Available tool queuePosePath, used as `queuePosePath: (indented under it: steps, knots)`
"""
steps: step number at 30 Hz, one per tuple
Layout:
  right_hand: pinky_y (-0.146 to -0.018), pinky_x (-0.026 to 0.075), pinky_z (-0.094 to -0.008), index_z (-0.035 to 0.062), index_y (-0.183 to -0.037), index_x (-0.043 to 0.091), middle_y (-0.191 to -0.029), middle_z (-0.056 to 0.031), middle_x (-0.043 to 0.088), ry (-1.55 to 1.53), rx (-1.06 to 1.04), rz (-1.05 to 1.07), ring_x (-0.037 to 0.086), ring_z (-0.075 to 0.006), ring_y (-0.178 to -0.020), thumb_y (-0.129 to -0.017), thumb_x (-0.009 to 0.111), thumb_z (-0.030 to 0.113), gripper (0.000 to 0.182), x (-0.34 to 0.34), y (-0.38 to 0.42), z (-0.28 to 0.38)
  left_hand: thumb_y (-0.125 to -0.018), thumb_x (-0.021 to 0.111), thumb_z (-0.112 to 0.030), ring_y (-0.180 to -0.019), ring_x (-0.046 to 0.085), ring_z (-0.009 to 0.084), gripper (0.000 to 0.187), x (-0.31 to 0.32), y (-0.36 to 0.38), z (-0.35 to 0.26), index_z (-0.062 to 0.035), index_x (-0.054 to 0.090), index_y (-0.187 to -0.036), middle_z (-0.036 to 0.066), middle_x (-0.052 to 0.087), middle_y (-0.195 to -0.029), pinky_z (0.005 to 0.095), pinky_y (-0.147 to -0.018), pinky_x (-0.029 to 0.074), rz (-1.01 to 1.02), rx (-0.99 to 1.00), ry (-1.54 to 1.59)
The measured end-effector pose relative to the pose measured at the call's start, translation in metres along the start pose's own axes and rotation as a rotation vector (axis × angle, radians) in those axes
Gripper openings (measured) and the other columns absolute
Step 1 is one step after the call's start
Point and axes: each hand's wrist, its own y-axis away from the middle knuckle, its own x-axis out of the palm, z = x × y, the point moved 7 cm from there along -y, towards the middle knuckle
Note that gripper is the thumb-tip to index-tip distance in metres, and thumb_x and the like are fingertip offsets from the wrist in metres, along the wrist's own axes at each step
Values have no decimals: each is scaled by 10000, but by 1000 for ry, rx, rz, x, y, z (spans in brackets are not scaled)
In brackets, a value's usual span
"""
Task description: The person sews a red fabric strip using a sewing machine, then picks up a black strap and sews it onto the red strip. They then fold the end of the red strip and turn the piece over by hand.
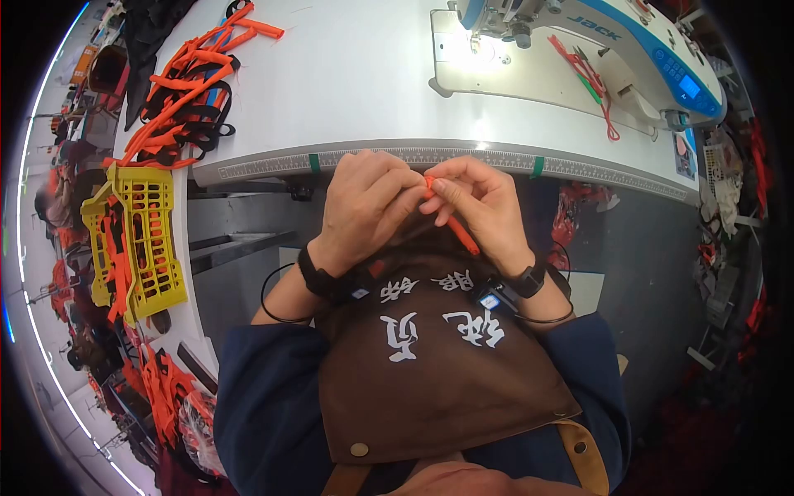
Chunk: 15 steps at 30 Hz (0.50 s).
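Observation:
Just in front of the table's edge, my left hand [370, 198] and my right hand [480, 198] meet fingertip to fingertip. Both pinch an orange fabric strip [465, 235] at its upper end. The strip's tail hangs down below my right fingers, over the brown apron [447, 372]. Part of the strip is covered by my fingers and thumbs. Behind the hands runs a ruler strip [347, 157] along the table's front edge.
A Jack sewing machine [595, 41] stands at the back right with its lamp lit. Snips and red cord [589, 78] lie beside its needle plate. Orange and black strips [190, 91] are heaped at the table's left. A yellow basket [149, 240] holds more strips.

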Motion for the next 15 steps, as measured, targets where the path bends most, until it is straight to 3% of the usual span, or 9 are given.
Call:
queuePosePath:
  steps: [2, 8, 15]
  knots:
    - [-643, 592, -223, -46, -1200, 703, -1032, -97, 772, 17, -37, -12, 767, -136, -839, -1075, 654, 74, 180, 6, 3, 2, -871, 833, -166, -770, 595, 223, 131, -1, -1, 0, -121, 734, -945, 15, 660, -884, 370, -730, 428, -8, -19, 73]
    - [-663, 582, -215, -15, -1286, 709, -1074, -79, 788, 197, -72, -25, 761, -102, -836, -1054, 677, 60, 246, 17, 13, 10, -904, 817, -131, -650, 556, 186, 89, -1, 7, 18, -79, 748, -921, 20, 654, -838, 339, -669, 433, -78, -333, 420]
    - [-713, 589, -226, -21, -1254, 718, -1084, -90, 790, 289, -206, -113, 772, -126, -856, -1015, 706, 1, 241, 15, 16, 13, -917, 813, -127, -677, 582, 187, 85, -7, 6, 15, -73, 763, -959, 30, 669, -836, 327, -694, 455, -66, -165, 209]
